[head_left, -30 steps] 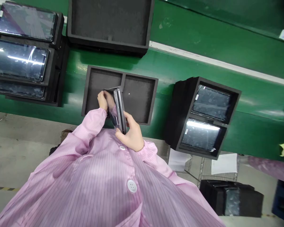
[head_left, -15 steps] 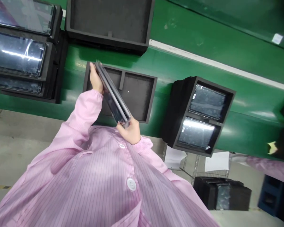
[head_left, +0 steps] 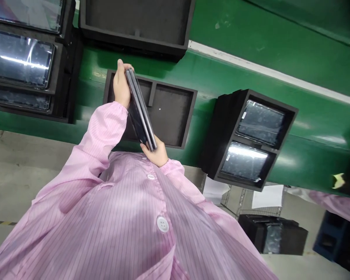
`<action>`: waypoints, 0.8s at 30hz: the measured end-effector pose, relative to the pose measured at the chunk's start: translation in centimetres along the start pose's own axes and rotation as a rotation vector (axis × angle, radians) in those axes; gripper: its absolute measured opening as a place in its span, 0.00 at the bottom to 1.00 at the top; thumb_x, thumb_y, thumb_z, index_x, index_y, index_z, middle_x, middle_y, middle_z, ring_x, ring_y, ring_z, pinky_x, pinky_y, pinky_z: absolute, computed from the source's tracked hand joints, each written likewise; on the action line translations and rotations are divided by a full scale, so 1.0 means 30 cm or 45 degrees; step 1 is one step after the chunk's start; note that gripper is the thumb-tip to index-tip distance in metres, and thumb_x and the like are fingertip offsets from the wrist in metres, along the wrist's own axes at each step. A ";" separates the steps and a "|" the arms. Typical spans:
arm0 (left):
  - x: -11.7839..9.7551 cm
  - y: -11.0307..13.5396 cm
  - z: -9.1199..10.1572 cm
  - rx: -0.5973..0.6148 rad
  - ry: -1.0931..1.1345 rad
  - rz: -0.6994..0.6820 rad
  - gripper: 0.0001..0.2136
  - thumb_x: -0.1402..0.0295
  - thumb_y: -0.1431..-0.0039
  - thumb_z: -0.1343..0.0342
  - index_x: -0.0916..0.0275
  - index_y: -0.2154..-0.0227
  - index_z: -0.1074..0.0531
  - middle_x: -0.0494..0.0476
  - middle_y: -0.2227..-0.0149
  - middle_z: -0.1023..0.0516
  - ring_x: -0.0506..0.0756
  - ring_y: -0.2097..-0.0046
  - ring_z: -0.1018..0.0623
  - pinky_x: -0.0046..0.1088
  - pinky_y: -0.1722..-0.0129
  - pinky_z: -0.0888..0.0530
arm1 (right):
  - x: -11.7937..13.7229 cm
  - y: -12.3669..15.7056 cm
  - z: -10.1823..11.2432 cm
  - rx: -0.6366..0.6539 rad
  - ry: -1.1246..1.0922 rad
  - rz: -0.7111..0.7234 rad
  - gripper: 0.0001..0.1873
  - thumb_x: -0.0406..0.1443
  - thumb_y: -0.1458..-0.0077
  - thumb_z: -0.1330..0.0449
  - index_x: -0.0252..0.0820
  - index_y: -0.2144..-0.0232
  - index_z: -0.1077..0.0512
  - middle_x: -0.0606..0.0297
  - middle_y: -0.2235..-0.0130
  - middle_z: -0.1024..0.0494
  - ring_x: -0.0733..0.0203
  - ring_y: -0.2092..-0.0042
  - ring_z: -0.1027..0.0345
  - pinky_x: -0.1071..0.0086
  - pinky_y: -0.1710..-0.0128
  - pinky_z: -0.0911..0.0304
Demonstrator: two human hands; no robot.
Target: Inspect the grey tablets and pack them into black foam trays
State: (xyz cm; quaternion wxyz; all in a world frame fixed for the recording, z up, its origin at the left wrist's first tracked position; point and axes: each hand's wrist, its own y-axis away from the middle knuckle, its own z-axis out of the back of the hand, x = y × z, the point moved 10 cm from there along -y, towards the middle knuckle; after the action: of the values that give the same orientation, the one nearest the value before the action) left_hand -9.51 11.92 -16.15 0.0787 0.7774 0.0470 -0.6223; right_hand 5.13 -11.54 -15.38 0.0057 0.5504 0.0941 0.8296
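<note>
My left hand (head_left: 121, 83) grips the far end of two thin dark panels (head_left: 140, 111) held together on edge. My right hand (head_left: 155, 154) is closed on their near end, close to my pink smock. The panels hang tilted above the left compartment of a black foam tray (head_left: 172, 116) with two compartments, which lies on the green belt (head_left: 251, 46). Both compartments look bare where they show.
Another foam tray (head_left: 221, 132) to the right holds two screens. Stacked trays with screens (head_left: 20, 62) stand at the left. A large foam tray (head_left: 134, 23) lies beyond. A co-worker's pink sleeve (head_left: 335, 202) shows at far right. Black boxes (head_left: 272, 233) sit on the floor.
My left hand has slid up to the panels' far end. The panels have swung from near upright to a longer slant over the tray. My right hand has drawn closer to my body.
</note>
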 end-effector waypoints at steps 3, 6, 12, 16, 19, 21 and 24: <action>-0.041 0.010 -0.023 0.064 -0.003 -0.062 0.27 0.41 0.36 0.73 0.57 0.73 0.42 0.51 0.73 0.46 0.52 0.69 0.48 0.37 0.62 0.45 | 0.014 -0.012 0.014 -0.045 0.012 0.052 0.31 0.42 0.49 0.37 0.40 0.43 0.34 0.54 0.47 0.23 0.48 0.43 0.29 0.51 0.40 0.34; -0.068 0.012 -0.056 0.140 -0.019 -0.123 0.27 0.43 0.35 0.73 0.56 0.74 0.42 0.51 0.74 0.45 0.52 0.69 0.47 0.37 0.63 0.45 | 0.022 -0.026 -0.005 0.035 0.005 0.077 0.36 0.39 0.51 0.37 0.38 0.40 0.37 0.52 0.41 0.28 0.49 0.39 0.34 0.52 0.36 0.39; -0.028 -0.001 -0.117 0.201 -0.033 -0.038 0.26 0.44 0.36 0.73 0.56 0.76 0.40 0.49 0.76 0.39 0.51 0.70 0.44 0.37 0.64 0.42 | 0.005 -0.033 -0.020 0.128 -0.015 0.014 0.38 0.38 0.53 0.36 0.36 0.40 0.37 0.50 0.40 0.29 0.47 0.38 0.35 0.50 0.35 0.41; -0.042 0.007 -0.147 0.231 -0.021 -0.080 0.26 0.40 0.41 0.65 0.56 0.75 0.36 0.49 0.75 0.36 0.50 0.71 0.41 0.36 0.64 0.41 | -0.009 -0.034 -0.005 0.113 -0.029 -0.018 0.37 0.39 0.53 0.36 0.37 0.41 0.36 0.51 0.41 0.27 0.48 0.38 0.34 0.50 0.36 0.40; -0.040 0.007 -0.147 0.197 -0.002 -0.089 0.25 0.40 0.43 0.63 0.55 0.76 0.35 0.48 0.76 0.35 0.50 0.72 0.42 0.36 0.64 0.40 | -0.016 -0.036 0.002 0.110 -0.036 -0.028 0.36 0.40 0.53 0.36 0.37 0.42 0.36 0.51 0.41 0.27 0.47 0.39 0.33 0.50 0.37 0.40; -0.038 0.008 -0.150 0.189 -0.010 -0.094 0.26 0.41 0.41 0.65 0.55 0.76 0.35 0.48 0.75 0.35 0.49 0.72 0.43 0.36 0.63 0.40 | -0.022 -0.034 0.006 0.103 -0.037 -0.031 0.35 0.40 0.53 0.36 0.35 0.42 0.35 0.49 0.42 0.27 0.47 0.40 0.32 0.50 0.37 0.39; -0.061 0.028 -0.161 0.202 -0.019 -0.136 0.26 0.39 0.41 0.63 0.56 0.75 0.35 0.49 0.74 0.34 0.50 0.72 0.41 0.38 0.61 0.38 | -0.038 -0.026 0.012 0.098 -0.058 -0.045 0.35 0.42 0.52 0.35 0.35 0.43 0.35 0.49 0.43 0.26 0.47 0.41 0.31 0.50 0.37 0.38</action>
State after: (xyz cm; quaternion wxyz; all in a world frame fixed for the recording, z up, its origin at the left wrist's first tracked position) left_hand -5.13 12.03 -13.29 -0.0163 0.7730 0.0383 -0.6331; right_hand 5.83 -10.85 -16.41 0.0012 0.5671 0.1354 0.8125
